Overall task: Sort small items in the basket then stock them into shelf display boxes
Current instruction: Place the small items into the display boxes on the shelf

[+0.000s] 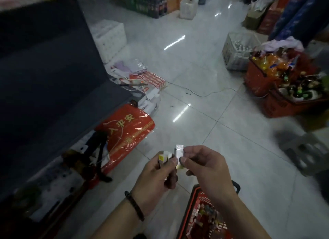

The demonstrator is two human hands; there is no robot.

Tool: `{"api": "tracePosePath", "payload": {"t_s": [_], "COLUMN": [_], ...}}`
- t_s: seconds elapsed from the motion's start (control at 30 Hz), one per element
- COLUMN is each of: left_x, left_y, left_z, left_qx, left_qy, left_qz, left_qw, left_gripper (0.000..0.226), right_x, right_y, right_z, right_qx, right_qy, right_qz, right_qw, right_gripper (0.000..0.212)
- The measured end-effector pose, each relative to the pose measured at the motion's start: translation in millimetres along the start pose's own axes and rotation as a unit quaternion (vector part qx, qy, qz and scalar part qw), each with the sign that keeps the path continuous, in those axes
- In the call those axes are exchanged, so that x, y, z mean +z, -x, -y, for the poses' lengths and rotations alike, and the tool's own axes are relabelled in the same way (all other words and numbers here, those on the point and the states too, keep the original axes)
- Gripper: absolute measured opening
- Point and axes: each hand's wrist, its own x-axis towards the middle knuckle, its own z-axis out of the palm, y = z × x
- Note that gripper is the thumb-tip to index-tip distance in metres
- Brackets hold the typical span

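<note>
Both hands are raised above the floor in the lower middle of the head view. My left hand grips several small yellow-and-white packets between thumb and curled fingers. My right hand pinches one small white packet upright, close against the left thumb. Below the right forearm a red shopping basket stands on the floor, holding several small mixed items.
A dark shelf top fills the left side, with goods on the lower shelf. A red plastic bag and flat boxes lie beside it. Red baskets of bottles stand right, and a grey stool nearer.
</note>
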Motion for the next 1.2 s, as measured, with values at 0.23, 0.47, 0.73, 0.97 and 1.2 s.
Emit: {"api": "tracePosePath", "payload": {"t_s": [0.23,0.47,0.73,0.97,1.2], "left_x": [14,-6,-110,-252,-365], "left_y": [109,224,318,386,437], "left_z": [-135,-175,-251,-337,-372], "left_qx": [0.04,0.132,0.272,0.272,0.271], "left_qy": [-0.032,-0.026,0.019,0.025,-0.01], "left_qz": [-0.054,-0.172,-0.255,-0.272,-0.339], "left_qw": [0.997,0.976,0.928,0.923,0.901], "left_gripper": [0.017,0.022,0.034,0.041,0.024], "right_x": [32,79,222,389,518], "right_y": [55,107,139,160,165], "right_z": [148,224,289,351,389], "right_qx": [-0.082,-0.221,-0.373,-0.436,-0.444], "right_qy": [0.068,0.129,0.23,0.253,0.282], "right_qz": [0.097,0.23,0.259,0.305,0.351], "right_qw": [0.99,0.939,0.861,0.808,0.775], "right_gripper": [0.027,0.036,0.03,0.027,0.022]}}
